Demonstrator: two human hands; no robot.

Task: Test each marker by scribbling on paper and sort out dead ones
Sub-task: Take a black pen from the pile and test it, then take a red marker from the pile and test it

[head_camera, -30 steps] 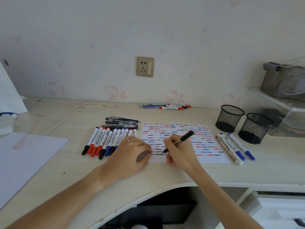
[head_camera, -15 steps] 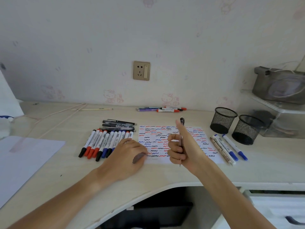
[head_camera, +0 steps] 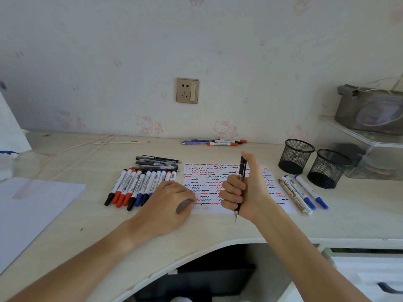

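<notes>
- Gripping the black pen in a fist, the right hand now holds it upright above the scribble paper, tip down and thumb pressed on its top end; a second ago the pen lay slanted in a writing hold with its tip on the sheet.
- Compared with half a second ago, the fist and pen look about the same.
- The left hand stays flat, fingers relaxed, resting on the paper's left edge and the worktop.
- A row of markers lies just left of the paper.
- Three pens lie right of it, near two mesh cups.
</notes>
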